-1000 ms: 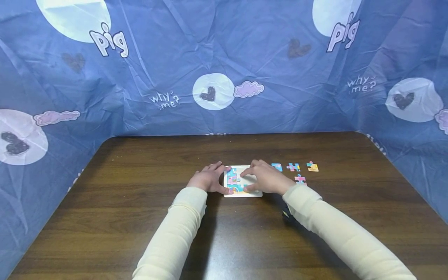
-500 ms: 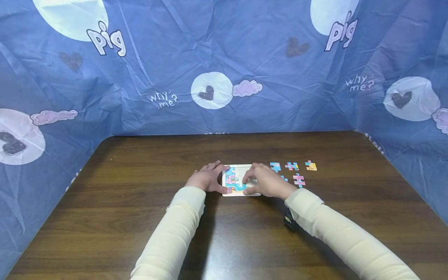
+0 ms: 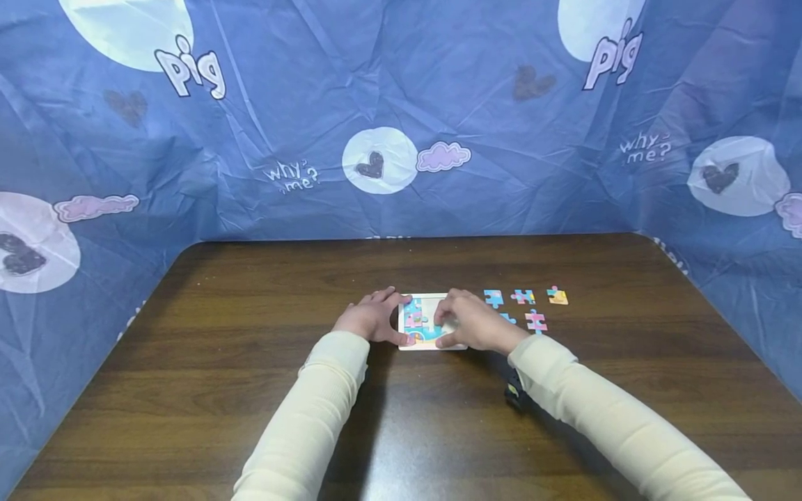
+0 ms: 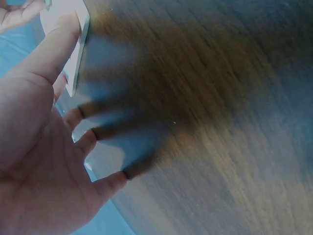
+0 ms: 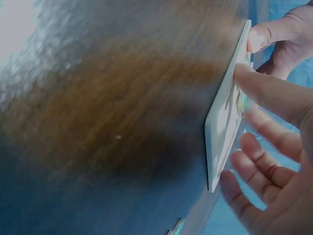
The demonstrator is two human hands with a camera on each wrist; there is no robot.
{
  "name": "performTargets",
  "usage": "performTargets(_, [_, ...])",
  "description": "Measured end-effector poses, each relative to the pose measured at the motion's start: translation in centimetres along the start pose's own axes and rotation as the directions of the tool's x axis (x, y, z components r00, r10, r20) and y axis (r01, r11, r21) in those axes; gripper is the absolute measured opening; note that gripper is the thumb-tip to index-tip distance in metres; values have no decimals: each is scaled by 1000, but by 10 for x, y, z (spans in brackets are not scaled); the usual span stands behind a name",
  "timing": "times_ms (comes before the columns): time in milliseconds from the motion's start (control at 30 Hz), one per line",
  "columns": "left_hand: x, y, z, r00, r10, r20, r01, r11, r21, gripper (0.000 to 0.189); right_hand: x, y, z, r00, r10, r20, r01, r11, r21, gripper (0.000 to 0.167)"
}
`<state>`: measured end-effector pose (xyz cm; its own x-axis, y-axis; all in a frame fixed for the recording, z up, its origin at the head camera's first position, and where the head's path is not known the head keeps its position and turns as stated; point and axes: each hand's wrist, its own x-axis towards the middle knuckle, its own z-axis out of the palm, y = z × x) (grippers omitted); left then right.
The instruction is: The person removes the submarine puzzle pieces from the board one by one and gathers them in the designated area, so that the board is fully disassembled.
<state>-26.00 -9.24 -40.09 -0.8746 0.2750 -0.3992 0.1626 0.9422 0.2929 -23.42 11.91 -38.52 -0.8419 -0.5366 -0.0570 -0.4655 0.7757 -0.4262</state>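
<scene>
A small white puzzle tray [image 3: 434, 348] lies on the brown table, with joined puzzle pieces [image 3: 413, 319] along its left side and bare white board toward the upper right. My left hand [image 3: 370, 321] braces the tray's left side, thumb and index finger spread onto its rim and the other fingers extended. Over the tray's right half, my right hand [image 3: 479, 324] bends its index finger toward the thumb at a teal puzzle piece [image 3: 431, 334] in the bottom row. In the right wrist view the thumb touches the tray [image 5: 215, 122]; the hand partly hides the piece.
Several loose puzzle pieces lie right of the tray, among them a blue one [image 3: 493, 298], a yellow one [image 3: 557, 296] and a pink one [image 3: 535, 321]. A blue patterned cloth [image 3: 401, 83] hangs behind the table [image 3: 250, 417].
Since one second ago, my right index finger has drawn down nearer the thumb, and the hand has shifted slightly, uncovering more of the loose pieces. My left hand stays on the tray.
</scene>
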Motion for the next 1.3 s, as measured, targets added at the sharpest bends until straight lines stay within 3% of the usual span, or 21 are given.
performTargets(200, [-1,1,-1,1000,2,-1,-2,1000,-9,91,-3,0,-2,999,-25,-31,24,999,-33,26])
performTargets(600, [-3,4,-1,1000,-2,3,2,1000,-8,90,-6,8,-8,999,43,-16,-43,998,-47,23])
performTargets(1033, [-3,3,-1,1000,-13,7,13,1000,-9,91,-9,13,-6,998,-44,-43,41,997,-64,26])
performTargets(1300, [-5,4,-2,1000,-20,10,20,1000,-7,89,-17,26,-16,987,-117,-108,112,992,-50,30])
